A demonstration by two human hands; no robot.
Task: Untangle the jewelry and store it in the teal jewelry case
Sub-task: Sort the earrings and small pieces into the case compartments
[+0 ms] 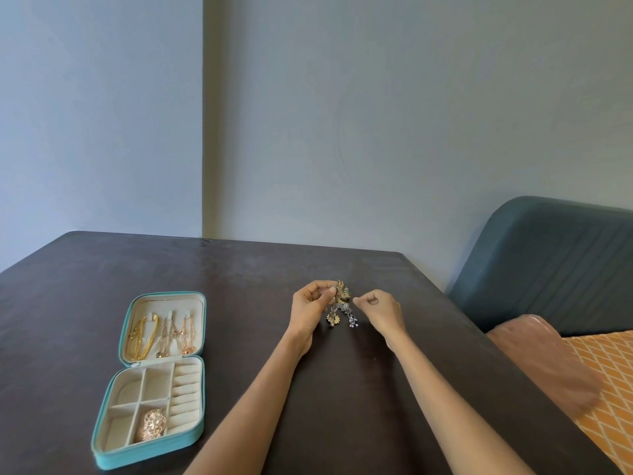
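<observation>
Head view: jewelry tangle (340,305) pinched between left hand (310,305) and right hand (378,308).

The open jewelry case (150,378) lies on the table (239,269), left of the hand-held jewelry tangle (340,305)

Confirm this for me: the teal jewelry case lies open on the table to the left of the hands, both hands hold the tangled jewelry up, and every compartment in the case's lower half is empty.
Not quite. In the head view, the teal jewelry case lies open and both the left hand and right hand hold the tangled jewelry, but one lower compartment holds a gold filigree piece.
</observation>
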